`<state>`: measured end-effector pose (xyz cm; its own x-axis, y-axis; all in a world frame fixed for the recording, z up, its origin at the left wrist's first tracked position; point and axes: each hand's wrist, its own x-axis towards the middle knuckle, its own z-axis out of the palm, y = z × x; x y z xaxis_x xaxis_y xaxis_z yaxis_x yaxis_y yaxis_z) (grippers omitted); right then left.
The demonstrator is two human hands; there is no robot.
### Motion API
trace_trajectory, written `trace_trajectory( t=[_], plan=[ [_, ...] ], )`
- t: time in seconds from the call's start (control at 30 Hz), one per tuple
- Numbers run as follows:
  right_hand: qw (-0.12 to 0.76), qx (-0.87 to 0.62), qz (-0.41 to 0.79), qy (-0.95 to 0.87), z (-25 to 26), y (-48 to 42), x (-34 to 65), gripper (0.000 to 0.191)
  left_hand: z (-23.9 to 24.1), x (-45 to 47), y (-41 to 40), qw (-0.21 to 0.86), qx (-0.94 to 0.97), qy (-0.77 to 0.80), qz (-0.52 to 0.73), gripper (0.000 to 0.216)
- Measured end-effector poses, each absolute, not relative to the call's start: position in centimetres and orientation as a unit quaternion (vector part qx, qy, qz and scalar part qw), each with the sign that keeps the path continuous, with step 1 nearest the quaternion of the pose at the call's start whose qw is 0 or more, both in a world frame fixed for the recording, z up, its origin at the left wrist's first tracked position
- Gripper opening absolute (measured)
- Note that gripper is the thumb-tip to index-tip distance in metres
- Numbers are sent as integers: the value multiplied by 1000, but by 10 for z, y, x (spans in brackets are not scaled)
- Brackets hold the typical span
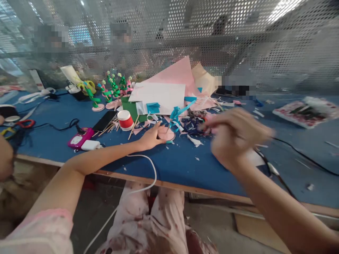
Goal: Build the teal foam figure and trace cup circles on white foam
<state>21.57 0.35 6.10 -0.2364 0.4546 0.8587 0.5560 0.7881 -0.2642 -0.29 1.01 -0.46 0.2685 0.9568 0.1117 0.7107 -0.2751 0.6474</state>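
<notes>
My left hand [151, 137] grips the edge of a pink round base [166, 133] on the table, thumb in front and fingers behind. From the base rises a thin stick wound with curled blue paper strips [175, 116]. To the right, my right hand [238, 135] is raised above the table with bent fingers; motion smears it, and whether it holds anything cannot be made out. Behind the base lie blue paper pieces [153, 107] on a white sheet [161, 92]. Paper scraps [194, 140] are scattered about.
Finished-looking green paper plants on pink bases [98, 107] stand back left. Nearer are a red-and-white cup [125, 120], thin sticks [110, 126], a black phone [104, 120] and a magenta power adapter [81, 138]. A white cable [152, 164] hangs over the table edge. Another person's arm [5, 158] is at far left.
</notes>
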Motion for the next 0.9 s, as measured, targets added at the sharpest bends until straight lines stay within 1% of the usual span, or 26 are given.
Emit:
trace_trajectory(
  t=[0.07, 0.17, 0.23, 0.33, 0.47, 0.57, 0.67, 0.77, 0.9],
  plan=[
    [515, -370, -23, -773, 52, 28, 207, 21, -4, -3, 11, 243, 759, 553, 243, 79],
    [439, -410, 79, -796, 24, 71, 196, 26, -2, -3, 13, 252, 760, 552, 232, 79],
    [366, -365, 193, -834, 6, 89, 193, 27, -1, -4, 13, 259, 761, 547, 234, 83],
    [342, -328, 249, -845, -5, 95, 193, 28, -2, -5, 14, 264, 761, 540, 246, 87],
    [358, -294, 327, -824, 0, 82, 191, 29, -4, -7, 16, 262, 764, 535, 248, 87],
    [374, -296, 395, -785, 0, 75, 183, 36, -6, -7, 17, 254, 771, 531, 244, 88],
    [371, -289, 460, -753, -6, 72, 175, 42, -7, -6, 18, 237, 774, 537, 236, 87],
    [394, -290, 465, -738, -13, 73, 169, 38, -8, -6, 19, 223, 775, 542, 237, 87],
    [432, -315, 434, -725, -19, 76, 165, 37, -9, -6, 19, 222, 772, 545, 240, 88]
  ],
)
